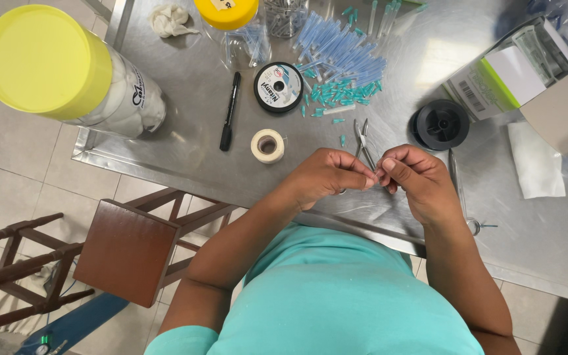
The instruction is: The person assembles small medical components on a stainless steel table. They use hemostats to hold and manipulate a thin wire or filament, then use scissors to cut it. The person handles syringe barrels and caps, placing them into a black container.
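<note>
Nearest the camera, a teal shirt [336,296] fills the lower middle of the frame. Above it, at centre, the left hand [327,174] and right hand [415,177] meet fingertip to fingertip, pinching something too small to make out; it is probably light, thin and best held at its ends. Small pliers [363,135] lie just above them on the steel tabletop [185,98]. Further up sit a tape roll [267,145], a black marker [230,110], a line spool [278,87] and a heap of teal-capped needles [340,92].
</note>
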